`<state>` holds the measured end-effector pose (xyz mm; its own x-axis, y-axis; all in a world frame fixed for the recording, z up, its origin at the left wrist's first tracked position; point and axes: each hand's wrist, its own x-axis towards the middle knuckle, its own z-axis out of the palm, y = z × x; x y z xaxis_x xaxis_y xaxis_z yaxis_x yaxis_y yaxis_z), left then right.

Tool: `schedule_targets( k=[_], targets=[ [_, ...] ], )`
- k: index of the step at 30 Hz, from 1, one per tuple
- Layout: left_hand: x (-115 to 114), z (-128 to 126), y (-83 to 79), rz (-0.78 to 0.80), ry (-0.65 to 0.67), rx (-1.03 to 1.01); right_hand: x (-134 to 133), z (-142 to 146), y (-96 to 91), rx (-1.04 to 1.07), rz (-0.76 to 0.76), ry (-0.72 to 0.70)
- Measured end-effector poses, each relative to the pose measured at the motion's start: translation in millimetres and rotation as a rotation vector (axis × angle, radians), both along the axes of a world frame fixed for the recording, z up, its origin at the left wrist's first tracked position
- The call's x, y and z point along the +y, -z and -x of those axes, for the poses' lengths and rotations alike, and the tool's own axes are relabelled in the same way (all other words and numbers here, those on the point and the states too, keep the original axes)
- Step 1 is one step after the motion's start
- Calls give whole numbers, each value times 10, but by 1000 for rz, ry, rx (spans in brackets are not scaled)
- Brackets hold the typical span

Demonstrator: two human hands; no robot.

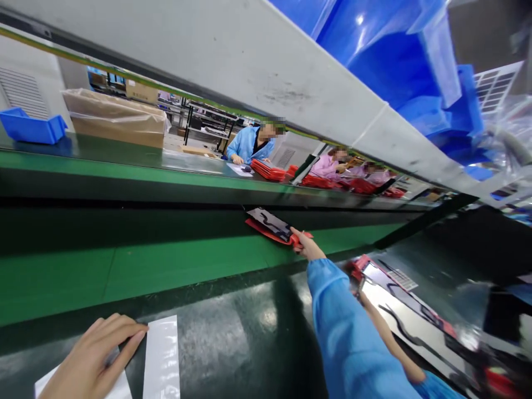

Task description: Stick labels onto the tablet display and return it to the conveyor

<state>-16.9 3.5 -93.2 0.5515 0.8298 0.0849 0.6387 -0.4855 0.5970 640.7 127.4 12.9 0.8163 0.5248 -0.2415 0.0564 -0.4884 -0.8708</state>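
My right hand (306, 245), at the end of an outstretched blue sleeve, grips the near end of a flat, dark-edged panel (270, 221). The panel has a silvery face with a black wavy strip, and red material shows under it. It is held over the green conveyor belt (158, 271). At the lower left, my left hand (97, 354) has thumb and forefinger pressed together at the top left edge of a glossy white strip (161, 357). Another white sheet (120, 385) lies partly hidden beneath this hand.
On the right, a co-worker's hand (361, 291) is at similar silvery panels (403, 310) with red edges. Across the line, a person in blue (249, 143) works beside red stacks (268, 170). A blue bin (33, 126) stands far left. A white beam (249, 61) crosses overhead.
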Motion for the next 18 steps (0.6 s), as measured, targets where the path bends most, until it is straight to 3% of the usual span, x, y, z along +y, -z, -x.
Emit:
schedule_targets(
  k=[4, 8, 14, 18],
  targets=[
    [15, -16, -25, 24, 24, -15, 31, 233, -67, 37, -61, -105],
    [5, -62, -49, 18, -53, -76, -118, 497, -367, 8, -184, -221],
    [60, -51, -36, -2, -11, -93, -723, 1030, -890, -6, -401, -472],
    [82, -59, -97, 45, -1, -120, -1182, 1527, -1143, 12, -451, -654]
  ],
)
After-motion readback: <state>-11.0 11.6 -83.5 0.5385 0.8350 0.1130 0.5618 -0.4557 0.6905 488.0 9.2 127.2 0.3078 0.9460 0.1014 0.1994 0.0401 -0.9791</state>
